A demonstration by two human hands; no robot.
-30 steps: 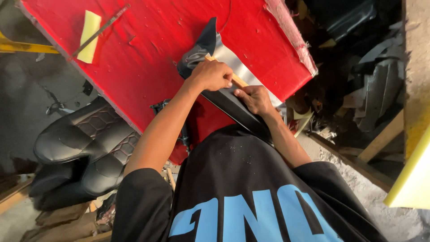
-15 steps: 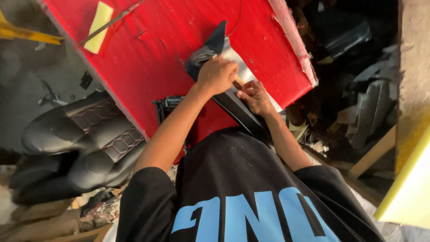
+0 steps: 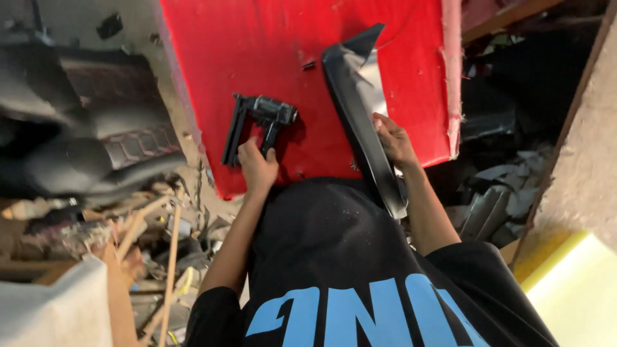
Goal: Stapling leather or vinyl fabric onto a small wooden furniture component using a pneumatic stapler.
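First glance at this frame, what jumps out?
The big red padded panel fills the top centre. On it lies a black staple gun, its handle gripped by the left hand. To the right, the right hand holds a long black strip of sheet material that runs down over the panel's lower edge toward the person's black shirt.

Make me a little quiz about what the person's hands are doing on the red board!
1. Which tool does the left hand grip? A) hammer B) black staple gun C) saw
2. True or false: the right hand holds a yellow sponge.
3. Fill in: the black strip lies on a ___ board.
Key: 1 B; 2 false, it holds the black strip; 3 red.
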